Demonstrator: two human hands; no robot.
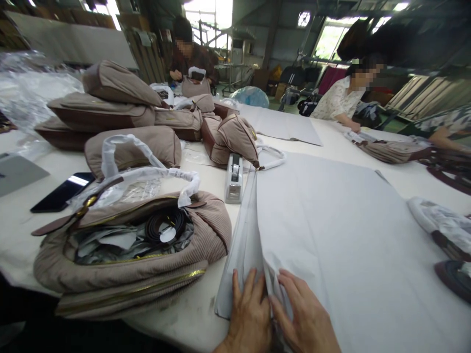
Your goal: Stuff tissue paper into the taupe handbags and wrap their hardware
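A stack of large pale grey paper sheets (316, 220) lies on the table in front of me, its left part showing under a lifted edge. My left hand (249, 309) rests flat with fingers stretched on the lower sheets near the front edge. Just right of it, my right hand (303, 311) has the raised edge of the upper sheet between thumb and fingers. Left of my hands, an open beige corduroy handbag (206, 240) holds crumpled grey paper and a coiled dark strap (152, 228) with a white round tag. White wrapping covers its handles (143, 174).
A tape dispenser (234, 179) stands beyond the sheets' left edge. Several beige bags (106, 110) are piled at the back left, near a black phone (61, 193). A person (193, 59) sits behind the pile; another person (340, 98) handles a bag (392, 149) at right.
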